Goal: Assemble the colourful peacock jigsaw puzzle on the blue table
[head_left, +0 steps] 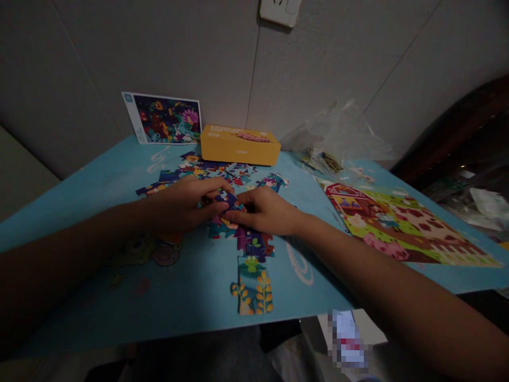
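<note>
- Left hand (pixel 193 201) and right hand (pixel 272 209) meet mid-table, thumbs and fingers pinched in on small purple-blue puzzle pieces (pixel 228 199).
- Light's dim and fingers overlap; can't tell if both grip one piece or one each.
- Joined strip (pixel 256 244) runs from under the hands toward the near table edge, ending in the frog-and-leaves part.
- More pieces (pixel 191 163) lie behind the left hand, in front of the yellow box (pixel 240 148).
- Picture card (pixel 169 119) leans upright left of the box; clear plastic bag (pixel 338 140) right.
- Farm puzzle (pixel 397 223) lies flat, right side of the blue table (pixel 191 302).
</note>
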### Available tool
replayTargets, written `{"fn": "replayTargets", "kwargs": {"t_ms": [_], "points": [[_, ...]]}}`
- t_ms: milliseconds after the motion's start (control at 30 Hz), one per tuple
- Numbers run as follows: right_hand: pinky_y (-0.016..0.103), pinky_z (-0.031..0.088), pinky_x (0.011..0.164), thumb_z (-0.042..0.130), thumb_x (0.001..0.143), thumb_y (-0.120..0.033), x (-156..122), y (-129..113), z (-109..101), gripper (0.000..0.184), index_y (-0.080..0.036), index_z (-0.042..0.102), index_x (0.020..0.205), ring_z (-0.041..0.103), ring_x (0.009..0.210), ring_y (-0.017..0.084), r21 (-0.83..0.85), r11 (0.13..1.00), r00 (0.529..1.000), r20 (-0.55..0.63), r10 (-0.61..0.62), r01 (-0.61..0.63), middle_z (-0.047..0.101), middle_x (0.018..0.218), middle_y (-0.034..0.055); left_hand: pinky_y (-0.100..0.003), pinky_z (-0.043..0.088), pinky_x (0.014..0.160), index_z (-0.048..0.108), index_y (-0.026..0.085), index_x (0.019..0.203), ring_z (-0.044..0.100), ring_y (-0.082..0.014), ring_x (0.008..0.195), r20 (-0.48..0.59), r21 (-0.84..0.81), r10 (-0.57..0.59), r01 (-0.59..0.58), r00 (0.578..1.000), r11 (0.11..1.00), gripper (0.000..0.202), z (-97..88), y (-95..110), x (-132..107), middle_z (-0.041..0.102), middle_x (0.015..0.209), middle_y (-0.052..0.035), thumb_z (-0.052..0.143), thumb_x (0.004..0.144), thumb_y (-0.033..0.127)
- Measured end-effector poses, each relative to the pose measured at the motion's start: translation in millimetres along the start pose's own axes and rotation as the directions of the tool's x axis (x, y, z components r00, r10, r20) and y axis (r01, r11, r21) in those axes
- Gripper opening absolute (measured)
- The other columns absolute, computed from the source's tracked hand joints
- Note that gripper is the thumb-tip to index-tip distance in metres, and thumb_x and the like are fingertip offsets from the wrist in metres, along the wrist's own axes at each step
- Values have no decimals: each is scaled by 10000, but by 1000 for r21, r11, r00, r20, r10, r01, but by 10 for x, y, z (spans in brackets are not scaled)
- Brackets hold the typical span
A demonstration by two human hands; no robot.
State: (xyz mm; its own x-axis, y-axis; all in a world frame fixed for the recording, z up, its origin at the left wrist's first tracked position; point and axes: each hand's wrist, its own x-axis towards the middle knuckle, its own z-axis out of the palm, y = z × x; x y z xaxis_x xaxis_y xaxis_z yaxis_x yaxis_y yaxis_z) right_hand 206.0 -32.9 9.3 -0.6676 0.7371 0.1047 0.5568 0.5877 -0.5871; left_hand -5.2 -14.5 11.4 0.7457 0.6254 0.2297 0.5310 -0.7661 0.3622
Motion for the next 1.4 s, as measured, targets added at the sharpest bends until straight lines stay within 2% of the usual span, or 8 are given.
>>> {"fn": "replayTargets", "kwargs": {"t_ms": [467, 1033, 1267, 1400], "points": [[245, 188, 533, 513, 880, -358, -5, 3, -15, 283, -124, 643, 788, 328, 489, 56, -8, 1000, 1000, 25, -10, 10, 405, 503, -63, -227, 404, 611, 557, 193, 1056, 642, -157, 703, 18, -56, 8, -7, 1000, 998, 229, -17, 33, 10, 695, 755, 6, 473, 897, 335], [245, 176, 529, 522, 878, -351, 2, -12, -19, 283, -120, 634, 760, 310, 484, 56, -45, 999, 1000, 20, -12, 13, 386, 489, -67, -211, 388, 605, 555, 198, 1057, 625, -142, 700, 16, -33, 8, -7, 1000, 999, 254, -13, 21, 3, 676, 746, 21, 454, 903, 374], [247, 181, 543, 572, 853, -326, -26, -70, -29, 222, -120, 635, 801, 300, 510, 65, -144, 989, 1000, -2, -28, 27, 418, 520, -57, -211, 366, 583, 594, 178, 900, 589, -119, 639, 47, -14, 27, -27, 999, 1000, 249, -6, 8, 14, 646, 699, 18, 446, 910, 377], [241, 197, 552, 573, 852, -340, -27, -57, -35, 228, -125, 641, 819, 310, 524, 68, -145, 988, 999, -1, -49, 49, 435, 540, -51, -216, 362, 586, 587, 176, 874, 579, -120, 631, 40, 12, 32, -33, 999, 999, 255, 6, -12, 15, 639, 695, 13, 442, 915, 383]]}}
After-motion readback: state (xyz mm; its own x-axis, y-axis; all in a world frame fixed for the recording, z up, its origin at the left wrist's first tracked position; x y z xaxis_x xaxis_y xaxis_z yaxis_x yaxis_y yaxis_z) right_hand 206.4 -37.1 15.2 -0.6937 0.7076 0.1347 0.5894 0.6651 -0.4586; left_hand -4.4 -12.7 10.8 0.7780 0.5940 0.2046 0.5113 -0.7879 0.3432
